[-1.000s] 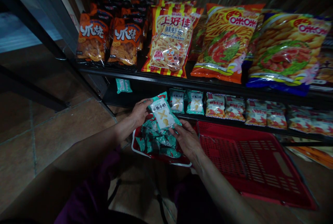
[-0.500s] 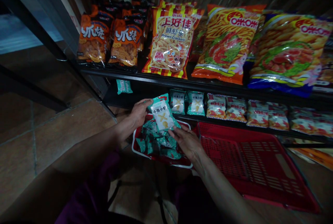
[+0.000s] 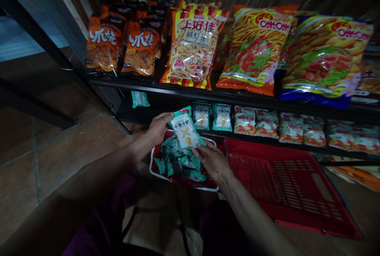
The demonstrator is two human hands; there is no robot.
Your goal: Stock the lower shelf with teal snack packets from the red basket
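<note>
A teal and white snack bag (image 3: 185,128) is held tilted between my two hands, its printed front facing up. My left hand (image 3: 159,128) pinches its upper left corner. At its lower right corner, my right hand (image 3: 212,160) grips the edge with thumb and fingers. Directly beneath lies a red basket with a white handle (image 3: 190,186), holding several more teal snack bags (image 3: 190,162). Just behind the held bag, two matching teal bags (image 3: 202,115) stand on the lower shelf, and another teal bag (image 3: 140,99) lies farther left there.
A second red basket (image 3: 297,216) lies to the right, below the black shelf (image 3: 178,90). On the upper shelf stand orange snack bags (image 3: 139,48), prawn crackers (image 3: 194,46) and larger bags (image 3: 255,50). Red and white bags (image 3: 245,120) line the lower shelf. A metal post (image 3: 86,85) stands left.
The view has shifted slightly, so the shelves and baskets sit a little farther left. Both hands keep their hold on the teal snack bag.
</note>
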